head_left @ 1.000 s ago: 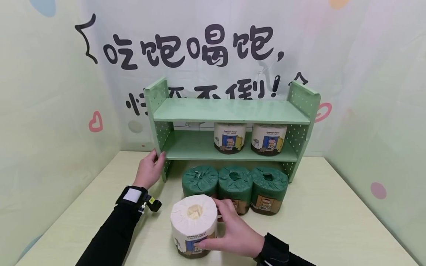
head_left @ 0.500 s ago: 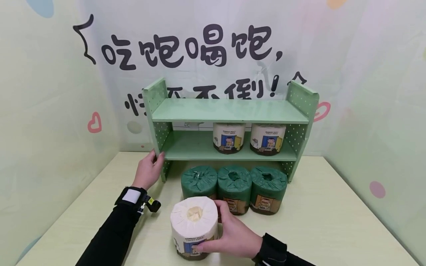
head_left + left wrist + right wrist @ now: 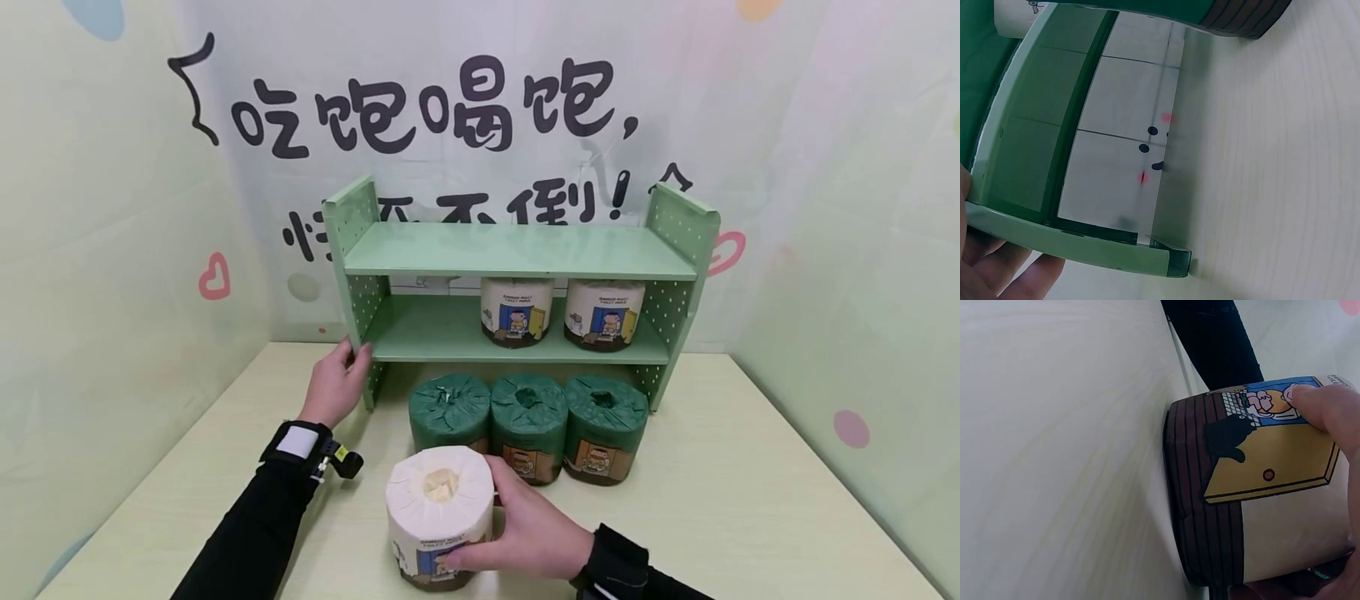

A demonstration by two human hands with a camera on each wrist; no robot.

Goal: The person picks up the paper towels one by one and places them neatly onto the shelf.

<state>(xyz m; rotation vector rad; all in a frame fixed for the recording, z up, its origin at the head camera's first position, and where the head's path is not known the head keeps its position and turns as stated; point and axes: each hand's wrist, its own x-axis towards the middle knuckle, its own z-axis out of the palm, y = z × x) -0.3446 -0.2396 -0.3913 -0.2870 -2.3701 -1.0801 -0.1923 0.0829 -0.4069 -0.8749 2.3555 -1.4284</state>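
Observation:
My right hand [image 3: 536, 529] grips a white-wrapped toilet paper roll [image 3: 408, 512] from its right side, near the front of the table. The thumb lies across its printed label, and most of the fingers are hidden behind it. Upright, the roll has its base [image 3: 1200, 487] at the tabletop in the right wrist view, touching or nearly so. With my left hand [image 3: 335, 387] I hold the left side panel [image 3: 1072, 247] of a small green shelf [image 3: 525, 250]; fingers curl round its outer face. Two more white rolls [image 3: 517, 315] stand on the middle shelf, towards the right.
Three green-wrapped toilet paper rolls [image 3: 528, 408] stand in a row on the table, in front of the shelf's lower part. The left one is close behind the white roll. A printed cloth backdrop [image 3: 465, 100] rises behind the table [image 3: 750, 500], with side walls left and right.
The white roll in my right hand has shifted very slightly nearer to me, with the hand following. My left hand and the shelf have stayed in place.

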